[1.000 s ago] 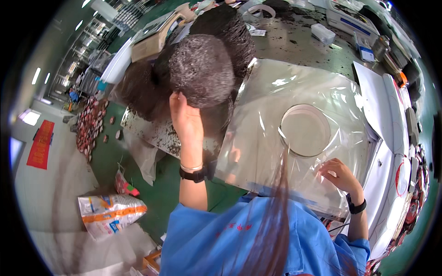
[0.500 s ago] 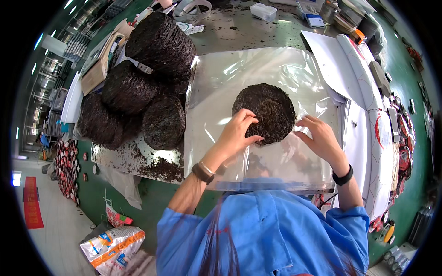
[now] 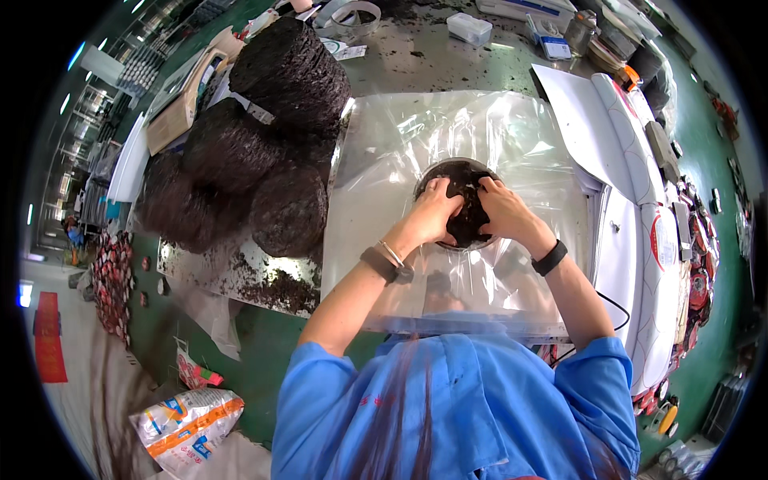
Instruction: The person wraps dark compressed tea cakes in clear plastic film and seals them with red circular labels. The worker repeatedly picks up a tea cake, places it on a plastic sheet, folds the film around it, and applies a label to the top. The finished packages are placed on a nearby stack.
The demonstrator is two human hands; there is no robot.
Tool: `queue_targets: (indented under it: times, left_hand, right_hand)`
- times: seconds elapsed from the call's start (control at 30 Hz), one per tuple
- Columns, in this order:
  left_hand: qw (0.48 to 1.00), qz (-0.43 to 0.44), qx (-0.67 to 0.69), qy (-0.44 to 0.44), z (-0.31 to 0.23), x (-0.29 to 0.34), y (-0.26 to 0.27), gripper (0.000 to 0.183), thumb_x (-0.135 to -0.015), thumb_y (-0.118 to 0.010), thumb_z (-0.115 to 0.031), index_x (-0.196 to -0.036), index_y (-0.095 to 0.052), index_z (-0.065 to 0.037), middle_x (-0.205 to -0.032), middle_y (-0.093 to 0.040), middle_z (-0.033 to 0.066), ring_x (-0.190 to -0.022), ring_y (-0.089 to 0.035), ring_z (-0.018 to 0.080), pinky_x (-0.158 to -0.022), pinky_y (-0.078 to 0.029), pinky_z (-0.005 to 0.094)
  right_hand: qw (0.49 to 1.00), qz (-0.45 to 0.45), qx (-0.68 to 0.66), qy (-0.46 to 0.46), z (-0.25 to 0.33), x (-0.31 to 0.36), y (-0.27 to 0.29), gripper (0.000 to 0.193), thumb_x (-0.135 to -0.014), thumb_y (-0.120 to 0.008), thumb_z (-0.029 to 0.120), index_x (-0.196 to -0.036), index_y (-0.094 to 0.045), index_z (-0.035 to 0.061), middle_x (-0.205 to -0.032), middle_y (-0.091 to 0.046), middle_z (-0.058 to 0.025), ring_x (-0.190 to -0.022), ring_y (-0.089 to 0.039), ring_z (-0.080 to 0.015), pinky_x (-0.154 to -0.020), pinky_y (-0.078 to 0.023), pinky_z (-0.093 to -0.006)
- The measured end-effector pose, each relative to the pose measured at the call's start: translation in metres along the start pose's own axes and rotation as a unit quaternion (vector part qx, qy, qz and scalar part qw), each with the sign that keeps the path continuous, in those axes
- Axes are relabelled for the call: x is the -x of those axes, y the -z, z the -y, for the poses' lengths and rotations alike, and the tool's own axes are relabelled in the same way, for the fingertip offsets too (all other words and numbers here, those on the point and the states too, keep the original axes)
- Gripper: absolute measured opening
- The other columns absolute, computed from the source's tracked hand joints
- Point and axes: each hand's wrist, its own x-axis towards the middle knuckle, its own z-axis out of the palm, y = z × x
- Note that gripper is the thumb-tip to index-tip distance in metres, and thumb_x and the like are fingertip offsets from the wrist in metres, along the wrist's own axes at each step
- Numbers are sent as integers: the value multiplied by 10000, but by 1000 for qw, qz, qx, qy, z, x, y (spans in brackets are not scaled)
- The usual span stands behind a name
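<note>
A dark, flaky round cake that looks like dried seaweed [image 3: 472, 210] lies between my hands, sunk inside a pale round rim [image 3: 490, 170]. Clear plastic film [image 3: 384, 152] spreads wrinkled around it. My left hand [image 3: 432, 212] grips the cake from the left with bent fingers, thumb toward the near edge. From the right, my right hand [image 3: 510, 214] grips it the same way, fingertips dug into the dark flakes. The fingertips are partly hidden in the material.
Tall stacks of similar dark cakes [image 3: 288, 76] stand to the left, above scattered crumbs [image 3: 280, 288]. White sheets [image 3: 572, 120] and a long white roll [image 3: 652, 240] lie along the right. At the back are a clear plastic box [image 3: 470, 30] and a small scale [image 3: 554, 48].
Both hands have moved inward onto the cake, the right one from beside it. The cake, earlier flat on the film, now sits pushed down inside the rim, and the film is more wrinkled.
</note>
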Motion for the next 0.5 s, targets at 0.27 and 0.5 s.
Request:
queue_targets:
  times: [0.27, 0.5]
  left_hand:
    - [992, -96, -83, -16, -27, 85, 5, 472, -892, -756, -420, -1073, -703, 13, -1264, -676, 181, -1309, -554, 362, -1182, -343, 535]
    - [988, -70, -137, -16, -32, 86, -5, 520, -932, -692, -471, -1129, -701, 10, -1218, -696, 153, -1295, -555, 346, -1242, -217, 538]
  right_hand:
    - [797, 271, -540, 6, 39, 125, 41, 462, -998, -654, 187, -1434, -583, 51, -1547, -497, -136, -1389, -512, -291, -1108, -443, -404]
    - [989, 28, -145, -32, 74, 186, -43, 880, -946, -710, 252, -1621, -193, 26, -1683, -118, -258, -1552, -120, -450, -1250, -161, -544]
